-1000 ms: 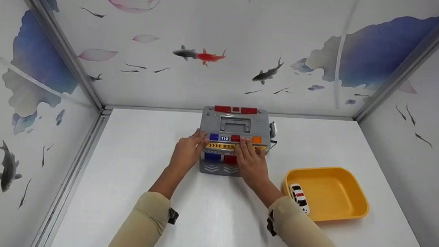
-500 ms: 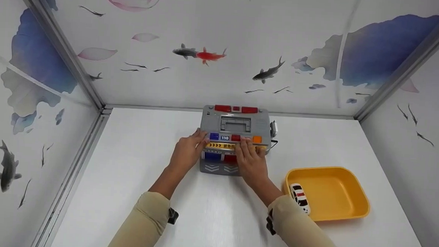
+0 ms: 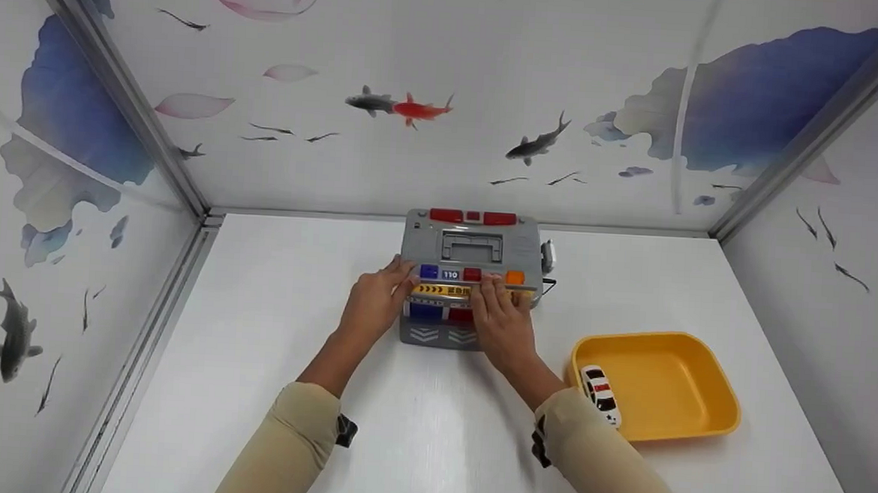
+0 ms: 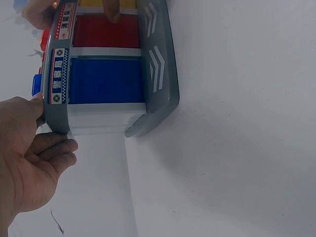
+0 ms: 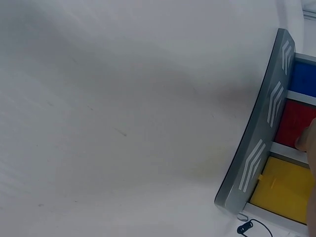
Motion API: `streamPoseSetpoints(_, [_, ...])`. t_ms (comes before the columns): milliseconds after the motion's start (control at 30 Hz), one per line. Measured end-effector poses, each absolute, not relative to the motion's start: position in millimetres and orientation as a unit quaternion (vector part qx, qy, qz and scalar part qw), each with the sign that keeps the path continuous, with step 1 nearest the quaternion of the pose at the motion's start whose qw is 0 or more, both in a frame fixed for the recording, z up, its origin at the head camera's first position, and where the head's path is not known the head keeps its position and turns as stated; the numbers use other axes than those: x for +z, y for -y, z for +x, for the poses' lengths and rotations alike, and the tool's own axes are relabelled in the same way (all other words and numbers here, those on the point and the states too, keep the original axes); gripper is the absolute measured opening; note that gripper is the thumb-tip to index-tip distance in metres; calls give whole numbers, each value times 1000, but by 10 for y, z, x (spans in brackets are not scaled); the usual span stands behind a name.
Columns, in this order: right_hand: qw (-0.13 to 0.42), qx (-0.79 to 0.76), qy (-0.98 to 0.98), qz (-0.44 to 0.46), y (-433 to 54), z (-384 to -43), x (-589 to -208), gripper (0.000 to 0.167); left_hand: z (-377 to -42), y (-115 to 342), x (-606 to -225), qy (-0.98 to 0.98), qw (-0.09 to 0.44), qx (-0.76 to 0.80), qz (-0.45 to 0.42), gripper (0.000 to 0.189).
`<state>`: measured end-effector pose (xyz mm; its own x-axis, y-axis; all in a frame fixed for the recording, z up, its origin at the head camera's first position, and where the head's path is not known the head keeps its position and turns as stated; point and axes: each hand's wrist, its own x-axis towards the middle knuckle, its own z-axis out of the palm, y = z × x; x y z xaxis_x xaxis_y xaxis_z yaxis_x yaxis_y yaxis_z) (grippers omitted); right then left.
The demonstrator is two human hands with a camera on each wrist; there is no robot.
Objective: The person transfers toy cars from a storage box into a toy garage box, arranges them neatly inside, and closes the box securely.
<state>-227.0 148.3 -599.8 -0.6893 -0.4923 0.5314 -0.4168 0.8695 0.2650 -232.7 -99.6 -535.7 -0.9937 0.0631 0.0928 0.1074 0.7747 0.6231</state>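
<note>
A grey toy garage (image 3: 422, 247) stands against the back wall, with a folded carry handle and red, blue and orange buttons on top. Its front has a blue door (image 4: 106, 81), a red door (image 4: 106, 32) and a yellow door (image 5: 282, 190), all closed. My left hand (image 3: 373, 303) holds the garage's front left corner, thumb on the top edge and fingers bent at the side. My right hand (image 3: 506, 329) grips the front edge further right. Its fingers lie over the top, and in the left wrist view its thumb (image 4: 112, 10) rests against the red door.
On the right of the white table (image 3: 429, 434), a yellow tray (image 3: 665, 378) holds a white toy car (image 3: 599, 395) at its left side, beside my right sleeve. A small black piece on a cord (image 5: 244, 227) hangs by the garage's right side. Printed walls enclose the table.
</note>
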Motion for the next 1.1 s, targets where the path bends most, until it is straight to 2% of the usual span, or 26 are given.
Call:
streamPoseSetpoints(533, [321, -74, 911, 248, -1480, -2285, -6018, 53, -2322, 997, -5362, 943, 29, -329, -40, 50])
streamPoseSetpoints(1100, [340, -64, 905, 249, -1476, -2307, -6072, 50, -2343, 1001, -5371, 942, 28, -330, -46, 52])
